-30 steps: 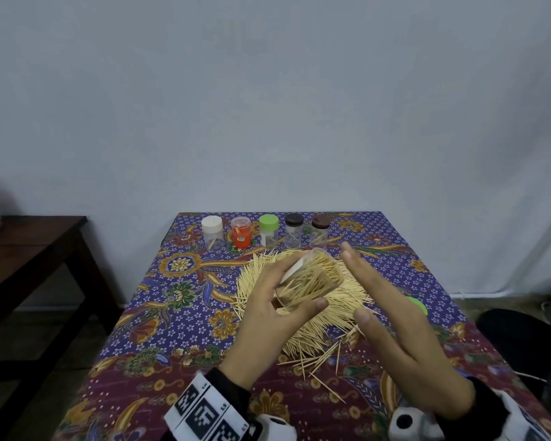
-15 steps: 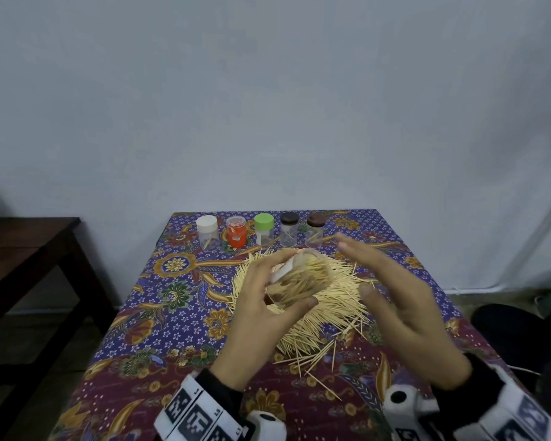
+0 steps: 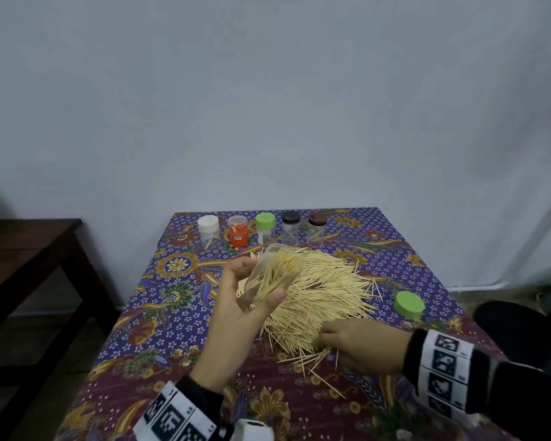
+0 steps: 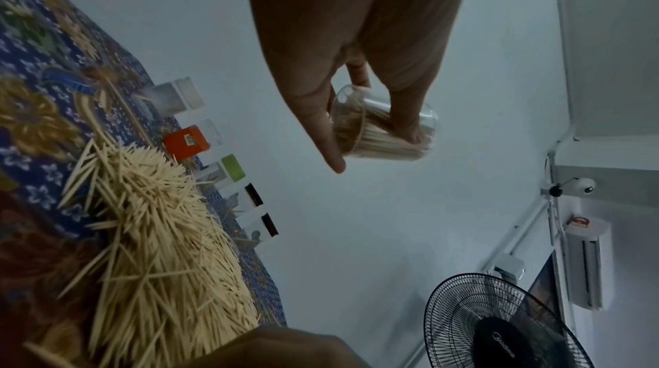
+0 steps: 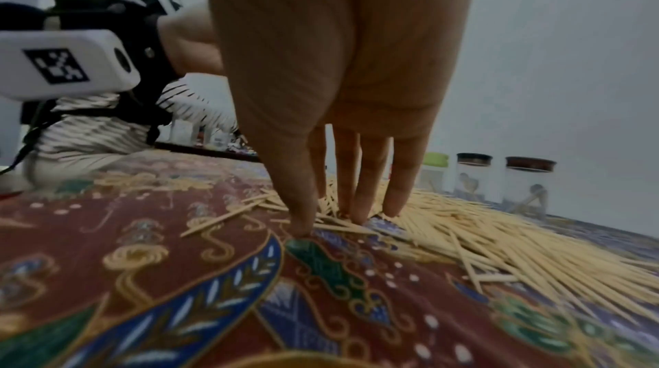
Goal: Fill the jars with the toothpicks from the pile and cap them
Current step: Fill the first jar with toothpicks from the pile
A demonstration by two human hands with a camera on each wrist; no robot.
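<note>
My left hand (image 3: 261, 280) grips a clear uncapped jar (image 3: 275, 272) packed with toothpicks and holds it tilted above the toothpick pile (image 3: 325, 291). In the left wrist view, the thumb and fingers of my left hand (image 4: 374, 151) wrap the jar (image 4: 385, 131). My right hand (image 3: 326, 342) is down at the pile's near edge. Its straight fingers (image 5: 360, 216) touch loose toothpicks (image 5: 481, 230), and the thumb tip rests on the cloth. A loose green cap (image 3: 409, 304) lies right of the pile.
Several capped jars stand in a row at the table's far edge: white (image 3: 209, 232), orange (image 3: 237, 232), green (image 3: 265, 229), black (image 3: 290, 227), brown (image 3: 317, 229). A dark wooden table (image 3: 23, 249) stands to the left. A fan (image 4: 499, 326) stands nearby.
My right hand has dropped from beside the jar's mouth to the near edge of the pile. The left hand still holds the jar, now tilted more upright. The green cap has come into view.
</note>
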